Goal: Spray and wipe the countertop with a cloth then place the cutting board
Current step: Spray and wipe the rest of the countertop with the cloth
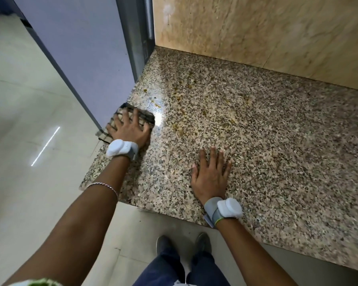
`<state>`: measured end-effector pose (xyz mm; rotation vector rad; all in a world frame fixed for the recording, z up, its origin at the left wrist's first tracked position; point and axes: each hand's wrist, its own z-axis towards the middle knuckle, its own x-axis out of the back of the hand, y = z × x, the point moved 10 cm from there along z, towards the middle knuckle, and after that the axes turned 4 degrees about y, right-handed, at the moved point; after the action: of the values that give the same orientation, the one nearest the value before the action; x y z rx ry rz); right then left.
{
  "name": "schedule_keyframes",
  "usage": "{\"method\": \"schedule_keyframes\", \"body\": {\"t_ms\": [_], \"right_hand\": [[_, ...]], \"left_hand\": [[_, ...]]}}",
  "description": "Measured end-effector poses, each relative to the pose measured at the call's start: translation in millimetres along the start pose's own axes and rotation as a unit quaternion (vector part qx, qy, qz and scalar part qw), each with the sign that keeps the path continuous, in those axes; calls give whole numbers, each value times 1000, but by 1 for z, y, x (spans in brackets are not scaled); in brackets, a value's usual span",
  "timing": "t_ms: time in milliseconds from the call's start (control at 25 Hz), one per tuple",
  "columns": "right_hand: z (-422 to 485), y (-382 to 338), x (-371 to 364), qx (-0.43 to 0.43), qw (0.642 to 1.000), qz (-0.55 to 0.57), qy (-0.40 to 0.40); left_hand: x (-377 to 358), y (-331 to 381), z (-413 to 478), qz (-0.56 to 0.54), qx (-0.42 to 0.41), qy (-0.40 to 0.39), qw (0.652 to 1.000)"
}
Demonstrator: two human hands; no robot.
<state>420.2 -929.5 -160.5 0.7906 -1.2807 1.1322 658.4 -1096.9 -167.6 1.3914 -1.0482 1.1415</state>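
Observation:
A speckled granite countertop (pixel 267 145) fills the right half of the view. Brownish-yellow stains (pixel 194 98) are spattered across its far middle. A folded checked cloth (pixel 124 112) lies at the counter's left edge, partly over the side. My left hand (pixel 130 129) presses flat on the cloth with fingers spread. My right hand (pixel 211 174) rests flat on the bare granite near the front edge, fingers straight, holding nothing. No spray bottle or cutting board is in view.
A beige stone wall (pixel 267 34) backs the counter. A grey-violet panel with a metal edge (pixel 87 58) stands against the counter's left side. Glossy floor tiles (pixel 29 120) lie to the left and below, with my shoes (pixel 182 244) at the counter front.

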Motion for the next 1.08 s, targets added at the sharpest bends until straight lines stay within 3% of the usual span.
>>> {"method": "schedule_keyframes", "body": {"t_ms": [80,200,280,400,520,680,760,960,1080], "right_hand": [[0,-1,-2,3,1000,4,-5],[0,0,-1,7,1000,7,2],[-1,0,0,9,1000,9,6],[-1,0,-2,9,1000,9,2],[0,-1,-2,8,1000,0,7],[-1,1,-4,5,1000,2,10],[-1,1,-3,9,1000,-1,11],[0,-1,-3,2,1000,5,10],[2,0,-2,0,1000,5,12]], "left_hand": [[-2,46,-9,-21,-34,-9,999],[-15,134,-54,-7,-193,-39,980],[-26,143,-83,23,-253,-51,966],[-16,95,-59,19,-209,-13,978],[-11,87,6,11,-141,-35,989],[-20,131,-11,28,-209,-57,976],[-21,109,-37,43,-237,-29,970],[-9,84,25,18,-145,-25,989],[-8,125,20,-1,-175,-39,984]]}}
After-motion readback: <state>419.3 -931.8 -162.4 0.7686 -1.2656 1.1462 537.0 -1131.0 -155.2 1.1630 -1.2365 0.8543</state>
